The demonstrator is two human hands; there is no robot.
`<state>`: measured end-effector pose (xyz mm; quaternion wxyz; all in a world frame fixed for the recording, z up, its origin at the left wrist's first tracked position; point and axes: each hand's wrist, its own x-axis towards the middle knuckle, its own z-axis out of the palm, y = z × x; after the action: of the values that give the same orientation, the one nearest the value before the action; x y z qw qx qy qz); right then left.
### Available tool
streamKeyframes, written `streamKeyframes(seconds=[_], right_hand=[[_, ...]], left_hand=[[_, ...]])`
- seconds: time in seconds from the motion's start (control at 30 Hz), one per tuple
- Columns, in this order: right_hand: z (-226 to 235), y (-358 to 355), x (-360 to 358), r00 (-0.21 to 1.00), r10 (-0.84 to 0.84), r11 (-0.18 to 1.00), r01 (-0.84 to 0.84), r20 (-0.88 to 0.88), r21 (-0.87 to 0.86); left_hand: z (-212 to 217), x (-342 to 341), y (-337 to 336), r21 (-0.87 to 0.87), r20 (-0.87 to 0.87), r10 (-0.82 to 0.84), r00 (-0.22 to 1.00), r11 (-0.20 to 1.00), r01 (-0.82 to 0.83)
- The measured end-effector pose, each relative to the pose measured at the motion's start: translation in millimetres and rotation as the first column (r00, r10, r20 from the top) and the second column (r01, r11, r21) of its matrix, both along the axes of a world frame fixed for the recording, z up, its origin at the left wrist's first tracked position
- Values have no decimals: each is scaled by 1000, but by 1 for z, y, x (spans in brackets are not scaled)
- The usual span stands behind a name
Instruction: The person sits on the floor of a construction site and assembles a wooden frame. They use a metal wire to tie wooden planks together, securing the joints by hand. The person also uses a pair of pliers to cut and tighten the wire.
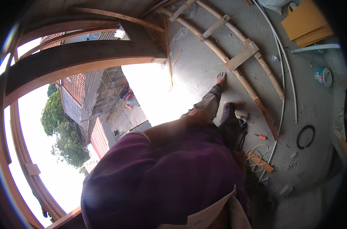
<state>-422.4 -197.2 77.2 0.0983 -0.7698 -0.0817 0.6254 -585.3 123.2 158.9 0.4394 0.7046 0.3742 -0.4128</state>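
Note:
My left arm reaches out of a purple sleeve (133,143), and my left hand (199,115) is at the upper part of my grey trouser leg (209,103). Its fingers are blurred, so their pose does not show. On the other side of my body, a small brown patch beside the dark trouser leg may be part of my right hand (240,158); its fingers are hidden. Near that patch are dark, thin items (242,126) that I cannot make out. My bare feet (220,78) are on the concrete floor.
A wooden ladder-like frame (242,57) lies ahead, with white pipes (283,72) beyond it. To the right are an orange-handled tool (261,136), coiled pale cable (257,157), a black ring (305,137) and a bucket (323,77). Wooden beams (85,53) frame an opening at left.

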Motion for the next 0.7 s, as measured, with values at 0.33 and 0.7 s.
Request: streamKeyframes(seconds=[0.33, 0.7], right_hand=[[25, 38, 30, 992, 118, 993, -119, -45, -6], [33, 56, 29, 977, 207, 978, -206, -46, 13]], left_hand=[[-3, -26, -19, -18, 38, 139, 990, 990, -138], [4, -23, -6, -22, 53, 104, 993, 994, -103]])
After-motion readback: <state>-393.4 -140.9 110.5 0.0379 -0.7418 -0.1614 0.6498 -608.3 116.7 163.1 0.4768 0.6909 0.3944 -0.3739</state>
